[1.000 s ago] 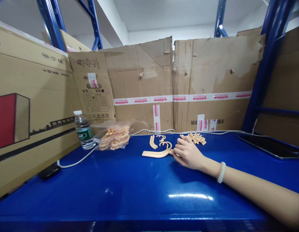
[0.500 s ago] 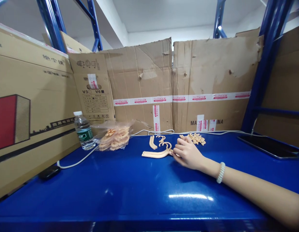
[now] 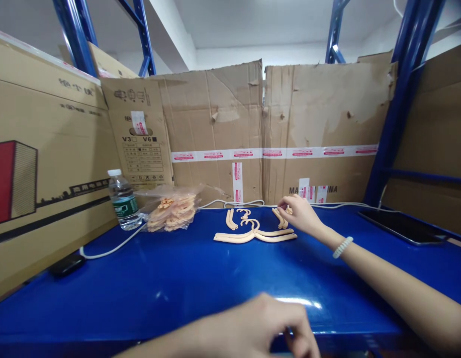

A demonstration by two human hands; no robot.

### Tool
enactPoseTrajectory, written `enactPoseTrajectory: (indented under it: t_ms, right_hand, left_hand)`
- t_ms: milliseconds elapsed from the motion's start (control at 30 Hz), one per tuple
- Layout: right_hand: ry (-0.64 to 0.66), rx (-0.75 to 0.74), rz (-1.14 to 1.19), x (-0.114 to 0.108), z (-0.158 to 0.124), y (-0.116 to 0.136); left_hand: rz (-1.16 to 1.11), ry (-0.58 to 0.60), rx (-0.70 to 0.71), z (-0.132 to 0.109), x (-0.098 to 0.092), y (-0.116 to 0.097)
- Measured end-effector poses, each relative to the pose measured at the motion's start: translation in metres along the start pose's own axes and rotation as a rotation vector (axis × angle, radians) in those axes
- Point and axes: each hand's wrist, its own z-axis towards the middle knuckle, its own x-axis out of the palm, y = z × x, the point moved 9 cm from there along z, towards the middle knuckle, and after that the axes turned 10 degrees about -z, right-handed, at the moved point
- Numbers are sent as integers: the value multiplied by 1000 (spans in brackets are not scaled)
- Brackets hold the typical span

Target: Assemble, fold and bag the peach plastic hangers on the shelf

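My right hand [image 3: 298,213], with a pale beaded bracelet on its wrist, reaches over the small beige pieces [image 3: 289,211] at the back right. Its fingers are bent, and whether they grip a piece is hidden. My left hand [image 3: 267,323] is blurred at the bottom edge, above the table front, its fingers curled and partly cut off. Two pairs of curved beige arms [image 3: 235,238] [image 3: 277,235] lie end to end, with hooks [image 3: 254,224] at their middle. Behind them are curved pieces [image 3: 231,219], small hooks [image 3: 244,214] and more curved pieces [image 3: 279,219].
On the blue table [image 3: 178,288], a clear bag of beige pieces [image 3: 174,211] lies beside a water bottle [image 3: 125,201]. A black device [image 3: 67,265] with a white cable is at left, a dark tablet [image 3: 402,226] at right. Cardboard [image 3: 215,119] stands behind.
My right hand has moved back from the middle arms to the small pieces, uncovering the right-hand pair of curved arms. My left hand has come into view at the bottom. The view has shifted slightly.
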Motion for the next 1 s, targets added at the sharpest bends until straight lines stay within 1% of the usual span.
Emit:
enactPoseTrajectory:
  t_ms: [67,100,133,200,267,333,367,433,533,633,733,900,1000]
  right_hand:
    - [0,3,13,2,2,-4]
    - [7,7,30,4,3,-5]
    - [20,14,57,7,5,-4]
    - [59,23,118,13,10,0]
    - [106,14,168,22,17,9]
    - [156,-16,190,30,27,22]
    - [184,-35,196,35,32,28]
    - [246,-86,199,45,42,41]
    - [352,-179,188,62,55,57]
    - [448,-263,172,81,64,68]
    - [516,-314,163,101,69,75]
    - [609,-301,163,131,75,78]
    - [622,-267,202,140,78,77]
  left_hand:
    - [86,-141,-24,-6,-35,-24]
    - [107,-201,-45,-7,-53,-32]
    - [136,-257,-61,-9,-72,-36]
    - [316,-364,-66,-10,-114,-37]
    - [541,-440,-70,-11,-154,-26]
    - [769,-490,-107,-14,-187,-8]
    - [862,-510,-109,-16,-200,0]
    - [906,-535,-110,-20,-220,17]
    - [930,-534,-101,-25,-235,34]
    - [916,-499,-89,-28,-240,46]
    - [894,-461,-75,-31,-241,54]
    - [879,-448,-47,-34,-244,58]
    - [871,-473,-32,-36,-247,59]
